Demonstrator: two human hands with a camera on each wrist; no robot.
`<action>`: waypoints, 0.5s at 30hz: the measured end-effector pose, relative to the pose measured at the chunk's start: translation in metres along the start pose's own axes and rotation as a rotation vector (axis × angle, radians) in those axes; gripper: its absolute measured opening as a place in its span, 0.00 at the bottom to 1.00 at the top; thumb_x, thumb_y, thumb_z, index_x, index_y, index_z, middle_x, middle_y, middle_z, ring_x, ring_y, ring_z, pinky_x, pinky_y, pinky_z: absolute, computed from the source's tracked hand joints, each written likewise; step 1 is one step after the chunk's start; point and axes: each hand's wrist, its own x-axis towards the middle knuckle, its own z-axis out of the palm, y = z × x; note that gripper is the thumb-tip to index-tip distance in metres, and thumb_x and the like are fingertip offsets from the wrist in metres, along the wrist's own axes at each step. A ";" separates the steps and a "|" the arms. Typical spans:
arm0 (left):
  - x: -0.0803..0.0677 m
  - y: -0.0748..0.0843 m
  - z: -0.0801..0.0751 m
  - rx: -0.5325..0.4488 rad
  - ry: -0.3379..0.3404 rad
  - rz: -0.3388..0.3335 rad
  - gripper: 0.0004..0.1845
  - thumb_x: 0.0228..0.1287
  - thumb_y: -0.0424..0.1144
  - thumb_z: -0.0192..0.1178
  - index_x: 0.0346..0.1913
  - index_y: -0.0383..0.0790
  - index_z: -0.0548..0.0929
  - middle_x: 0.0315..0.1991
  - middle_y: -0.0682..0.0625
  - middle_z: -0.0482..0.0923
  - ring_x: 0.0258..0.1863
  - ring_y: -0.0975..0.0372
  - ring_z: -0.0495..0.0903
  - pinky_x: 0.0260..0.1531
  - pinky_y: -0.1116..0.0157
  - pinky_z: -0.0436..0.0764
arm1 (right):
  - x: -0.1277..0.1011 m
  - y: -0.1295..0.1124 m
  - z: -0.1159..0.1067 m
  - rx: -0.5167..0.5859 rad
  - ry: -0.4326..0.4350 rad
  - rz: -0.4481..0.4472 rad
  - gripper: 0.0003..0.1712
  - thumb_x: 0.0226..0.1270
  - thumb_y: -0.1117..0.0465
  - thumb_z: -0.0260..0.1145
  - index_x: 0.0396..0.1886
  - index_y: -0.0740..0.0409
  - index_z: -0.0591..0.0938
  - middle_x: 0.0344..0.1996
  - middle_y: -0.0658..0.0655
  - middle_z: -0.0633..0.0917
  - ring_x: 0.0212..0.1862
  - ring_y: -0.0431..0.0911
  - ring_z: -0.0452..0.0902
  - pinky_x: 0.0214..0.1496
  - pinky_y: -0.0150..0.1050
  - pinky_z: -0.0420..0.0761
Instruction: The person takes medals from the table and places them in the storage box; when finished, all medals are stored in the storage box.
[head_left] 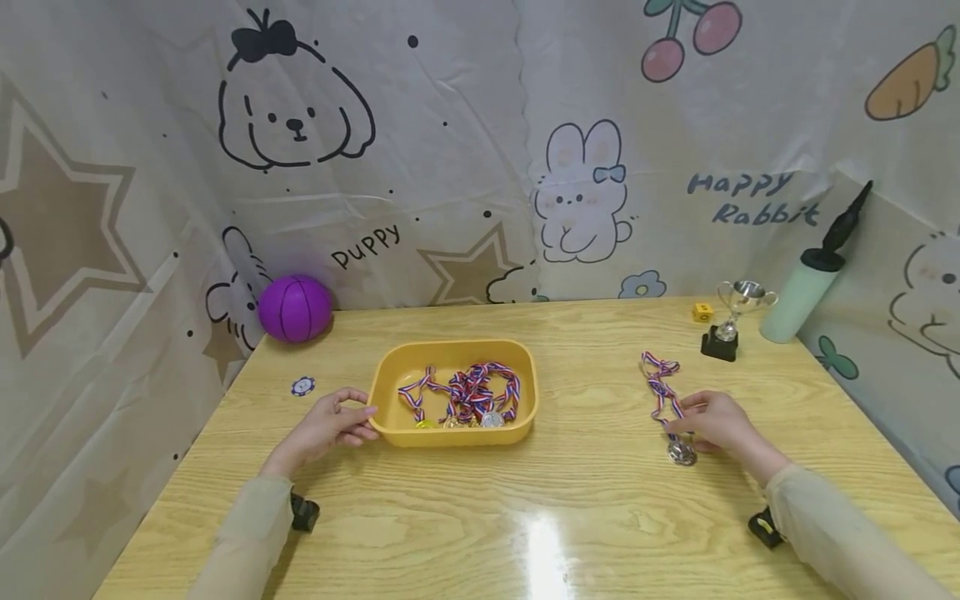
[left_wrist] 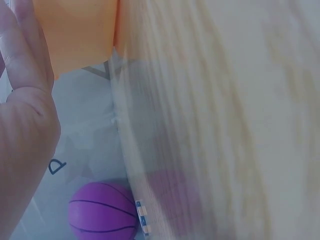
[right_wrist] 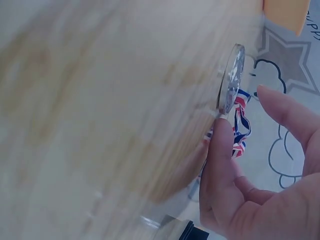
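Observation:
My left hand (head_left: 337, 423) is at the left end of a yellow plastic tray (head_left: 450, 437), its fingertips gripping the rim. Inside the tray lie several medals, among them a silver medal (head_left: 492, 419), with tangled red, white and blue ribbons (head_left: 471, 392). Over on the right, another silver medal (head_left: 681, 452) has its striped ribbon (head_left: 660, 387) stretched away across the table. My right hand (head_left: 716, 421) reaches over that ribbon just above the disc. In the right wrist view, a fingertip meets the medal's edge (right_wrist: 232, 80), while the thumb (right_wrist: 285, 107) stands apart.
Behind the right hand stand a small silver trophy cup (head_left: 731, 321), a yellow cube (head_left: 702, 312) and a pale green pump (head_left: 802, 296). A purple ball (head_left: 296, 308) sits at the back left corner. A round blue-and-white chip (head_left: 303, 386) lies left of the tray. Printed cloth hangs around the table (head_left: 420, 525).

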 end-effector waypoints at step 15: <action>0.003 -0.004 0.000 -0.008 0.003 -0.003 0.21 0.70 0.39 0.56 0.56 0.29 0.62 0.26 0.52 0.86 0.27 0.64 0.86 0.26 0.73 0.83 | 0.002 -0.002 0.010 -0.063 0.060 -0.040 0.30 0.46 0.67 0.70 0.49 0.77 0.71 0.35 0.65 0.82 0.24 0.39 0.76 0.24 0.33 0.82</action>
